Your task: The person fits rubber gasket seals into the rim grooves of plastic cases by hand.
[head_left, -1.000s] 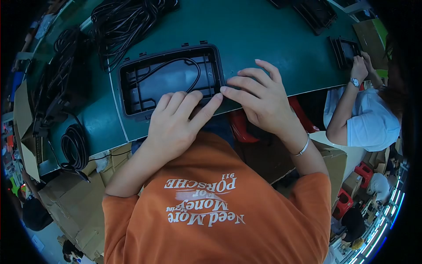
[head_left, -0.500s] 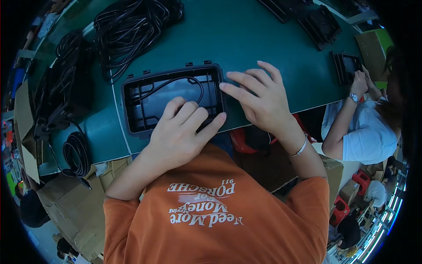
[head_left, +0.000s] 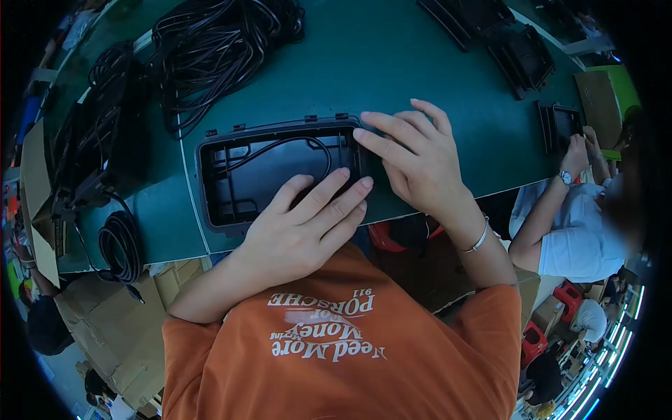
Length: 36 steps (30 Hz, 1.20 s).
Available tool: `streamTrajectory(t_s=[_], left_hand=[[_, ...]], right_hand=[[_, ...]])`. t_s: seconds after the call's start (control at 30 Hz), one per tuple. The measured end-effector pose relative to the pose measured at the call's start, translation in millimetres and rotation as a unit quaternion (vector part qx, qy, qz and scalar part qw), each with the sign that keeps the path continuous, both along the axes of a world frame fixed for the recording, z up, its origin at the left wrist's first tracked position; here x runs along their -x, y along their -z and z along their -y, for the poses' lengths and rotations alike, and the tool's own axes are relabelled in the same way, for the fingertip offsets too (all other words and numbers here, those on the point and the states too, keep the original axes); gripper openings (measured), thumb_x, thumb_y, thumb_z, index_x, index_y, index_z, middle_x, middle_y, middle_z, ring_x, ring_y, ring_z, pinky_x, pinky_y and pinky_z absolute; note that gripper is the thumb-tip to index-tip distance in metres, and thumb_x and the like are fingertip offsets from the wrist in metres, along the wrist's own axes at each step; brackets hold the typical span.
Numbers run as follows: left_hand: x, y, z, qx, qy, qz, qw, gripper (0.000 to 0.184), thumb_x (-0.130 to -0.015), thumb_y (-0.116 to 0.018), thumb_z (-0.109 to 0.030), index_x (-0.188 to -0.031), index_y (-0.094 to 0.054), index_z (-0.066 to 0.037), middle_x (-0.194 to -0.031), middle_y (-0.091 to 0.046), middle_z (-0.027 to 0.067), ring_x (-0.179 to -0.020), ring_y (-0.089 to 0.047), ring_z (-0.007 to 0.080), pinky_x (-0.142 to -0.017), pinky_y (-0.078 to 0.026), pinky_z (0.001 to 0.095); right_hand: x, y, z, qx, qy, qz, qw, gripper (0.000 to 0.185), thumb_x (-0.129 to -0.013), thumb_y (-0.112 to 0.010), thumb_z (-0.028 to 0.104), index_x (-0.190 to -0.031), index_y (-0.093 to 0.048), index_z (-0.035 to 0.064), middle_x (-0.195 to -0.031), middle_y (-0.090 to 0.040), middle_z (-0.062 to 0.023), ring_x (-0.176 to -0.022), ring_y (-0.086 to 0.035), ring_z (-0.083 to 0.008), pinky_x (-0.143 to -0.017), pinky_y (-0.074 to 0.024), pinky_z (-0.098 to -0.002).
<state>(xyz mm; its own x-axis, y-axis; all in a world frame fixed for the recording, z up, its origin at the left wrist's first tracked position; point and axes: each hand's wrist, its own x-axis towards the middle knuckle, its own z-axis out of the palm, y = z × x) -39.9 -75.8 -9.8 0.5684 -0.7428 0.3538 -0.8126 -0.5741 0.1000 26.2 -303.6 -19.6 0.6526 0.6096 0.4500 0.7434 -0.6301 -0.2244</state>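
A black open plastic box (head_left: pixel 241 192) lies on the green table near its front edge, with a black cable (head_left: pixel 269 145) curving inside it. Over the box's front right part rests my left hand (head_left: pixel 301 227), fingers apart and reaching over the rim; what lies under the fingertips is hidden. My right hand (head_left: pixel 423 164) is at the box's right end, its fingers spread and the index fingertip at the right rim. Nothing shows in its grasp.
Coiled black cables (head_left: pixel 210 52) lie behind the box. More black boxes with cables (head_left: pixel 105 140) and a small cable coil (head_left: pixel 120 245) are at left. Other black boxes (head_left: pixel 521 59) stand back right. A co-worker (head_left: pixel 581 224) handles a box (head_left: pixel 560 126) at right.
The box appears lower in view. My left hand has shifted right along the box and its fingers have stretched out. My right hand has barely moved.
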Motion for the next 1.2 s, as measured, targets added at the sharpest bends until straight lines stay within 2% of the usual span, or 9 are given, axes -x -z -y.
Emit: streamTrajectory(t_s=[0.23, 0.3, 0.33, 0.4, 0.53, 0.63, 0.7, 1.03, 1.2], left_hand=[[2.2, -3.0, 2.0, -0.002, -0.022, -0.039, 0.999, 0.03, -0.085, -0.061, -0.016, -0.114, -0.066, -0.01, -0.139, -0.057, 0.0058, -0.125, -0.054, 0.0265, -0.095, -0.045, 0.0404], [2.5, -2.7, 2.3, -0.003, -0.017, -0.042, 0.999, 0.031, -0.086, -0.06, -0.017, -0.115, -0.065, -0.01, -0.14, -0.057, 0.0053, -0.123, -0.055, 0.0266, -0.095, -0.045, 0.0407], [2.3, -2.5, 2.4, -0.002, -0.02, -0.042, 0.999, 0.031, -0.086, -0.06, -0.017, -0.115, -0.065, -0.01, -0.14, -0.057, 0.0053, -0.123, -0.055, 0.0266, -0.095, -0.045, 0.0407], [2.2, -2.8, 1.4, -0.003, -0.015, -0.047, 0.999, 0.031, -0.086, -0.058, -0.017, -0.116, -0.065, -0.01, -0.141, -0.056, 0.005, -0.121, -0.055, 0.0267, -0.094, -0.045, 0.041], [1.6, -2.3, 1.3, 0.001, -0.012, -0.052, 0.999, 0.031, -0.086, -0.058, -0.017, -0.116, -0.064, -0.01, -0.141, -0.055, 0.005, -0.12, -0.055, 0.0265, -0.094, -0.045, 0.041], [2.4, -1.2, 1.9, 0.005, -0.014, -0.054, 0.998, 0.031, -0.086, -0.057, -0.017, -0.116, -0.064, -0.009, -0.14, -0.056, 0.0054, -0.118, -0.056, 0.0261, -0.093, -0.045, 0.0407], [1.5, -0.3, 2.4, 0.016, -0.006, -0.058, 0.998, 0.031, -0.086, -0.057, -0.017, -0.115, -0.064, -0.009, -0.139, -0.056, 0.0061, -0.115, -0.056, 0.0256, -0.092, -0.045, 0.0407], [1.0, 2.4, 1.9, 0.032, -0.002, -0.056, 0.998, 0.032, -0.085, -0.058, -0.016, -0.115, -0.063, -0.008, -0.139, -0.056, 0.0081, -0.113, -0.057, 0.0259, -0.09, -0.046, 0.0409], [1.4, 4.7, 3.7, 0.041, 0.005, -0.034, 0.999, 0.027, -0.085, -0.06, -0.019, -0.109, -0.065, -0.007, -0.133, -0.059, 0.0111, -0.112, -0.057, 0.027, -0.088, -0.044, 0.0384]], right_hand=[[-9.0, 6.7, -0.8, -0.002, -0.004, -0.019, 1.0, 0.046, -0.079, -0.063, -0.001, -0.121, -0.068, 0.0178, -0.124, -0.066, -0.0027, -0.093, -0.062, -0.0208, -0.103, -0.0397, -0.0454], [-10.8, 3.4, -4.8, -0.001, -0.017, 0.003, 1.0, 0.041, -0.082, -0.064, 0.008, -0.121, -0.066, 0.0198, -0.125, -0.063, -0.0017, -0.094, -0.06, -0.0199, -0.102, -0.0406, -0.0457], [-12.8, 4.1, -4.9, -0.001, -0.02, 0.003, 1.0, 0.041, -0.082, -0.064, 0.008, -0.121, -0.066, 0.0198, -0.125, -0.063, -0.0017, -0.094, -0.06, -0.0199, -0.102, -0.0406, -0.0457], [-16.5, 6.5, -4.0, 0.048, -0.027, 0.012, 0.998, 0.044, -0.082, -0.064, 0.009, -0.124, -0.065, 0.0217, -0.128, -0.062, -0.002, -0.094, -0.06, -0.0204, -0.102, -0.0412, -0.0459], [-19.0, -0.1, -5.4, 0.071, -0.032, 0.038, 0.996, 0.047, -0.081, -0.062, 0.008, -0.126, -0.064, 0.0234, -0.132, -0.06, -0.0025, -0.095, -0.06, -0.021, -0.102, -0.0412, -0.0456], [-22.5, -2.3, -9.9, 0.095, -0.057, 0.051, 0.992, 0.049, -0.081, -0.061, 0.006, -0.127, -0.064, 0.0242, -0.137, -0.057, -0.0031, -0.095, -0.06, -0.0217, -0.101, -0.0416, -0.0454], [-24.5, -5.3, -8.2, 0.112, -0.055, 0.019, 0.992, 0.057, -0.08, -0.059, -0.004, -0.128, -0.063, 0.0263, -0.138, -0.057, -0.0032, -0.093, -0.061, -0.0227, -0.098, -0.0447, -0.043], [-33.7, -20.4, -20.8, 0.131, -0.104, -0.001, 0.986, 0.056, -0.078, -0.06, 0.002, -0.13, -0.062, 0.0241, -0.141, -0.054, -0.0044, -0.095, -0.06, -0.0243, -0.095, -0.045, -0.0402], [-35.7, -22.9, -28.0, 0.149, -0.118, 0.002, 0.982, 0.056, -0.08, -0.06, 0.004, -0.132, -0.061, 0.0237, -0.141, -0.055, -0.0039, -0.095, -0.06, -0.0242, -0.094, -0.0449, -0.0397]])
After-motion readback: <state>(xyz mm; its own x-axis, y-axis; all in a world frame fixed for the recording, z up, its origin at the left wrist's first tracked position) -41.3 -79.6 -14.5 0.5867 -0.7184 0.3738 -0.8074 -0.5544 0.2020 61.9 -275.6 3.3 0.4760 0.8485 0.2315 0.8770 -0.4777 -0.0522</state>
